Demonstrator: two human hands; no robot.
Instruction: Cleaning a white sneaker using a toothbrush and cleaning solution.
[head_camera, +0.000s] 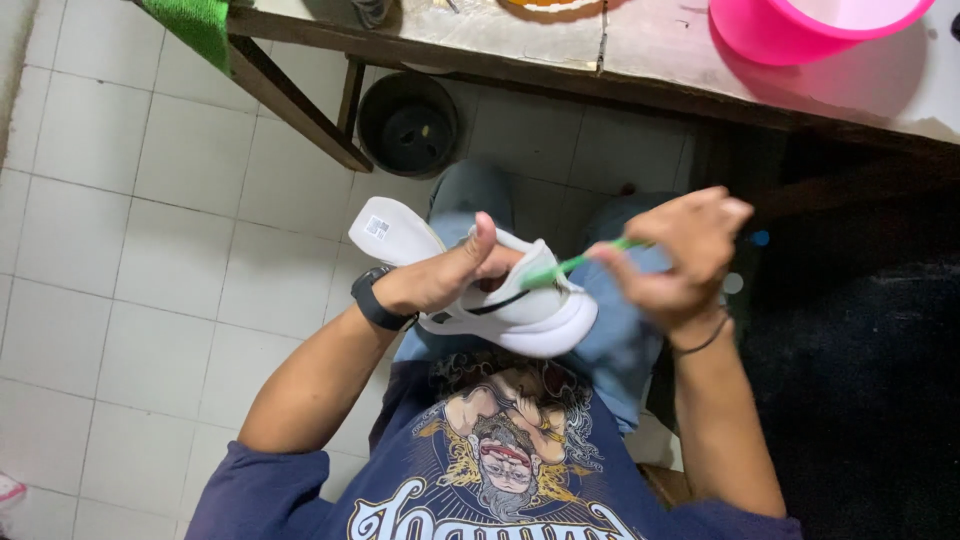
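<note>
White sneaker (500, 300) sat over the person's lap, in front of the knees, sole edge toward the body, heel end pointing up-left. Green-handled brush (570, 263) had its head end at the shoe's opening; bristles not visible, hidden by the upper. Progress, as a judgement: the outer upper and sole looked clean and white already, so work seemed to be on the collar or inside; how much was left there I couldn't tell.

Left hand (440, 280) was closed around the shoe's middle, thumb raised over the upper. Right hand (680, 250) was curled tight on the brush handle, fingers pinched.

Further out: worn table (650, 50) with a pink basin (790, 30), dark bucket (408, 122) beneath, tiled floor (150, 250).
</note>
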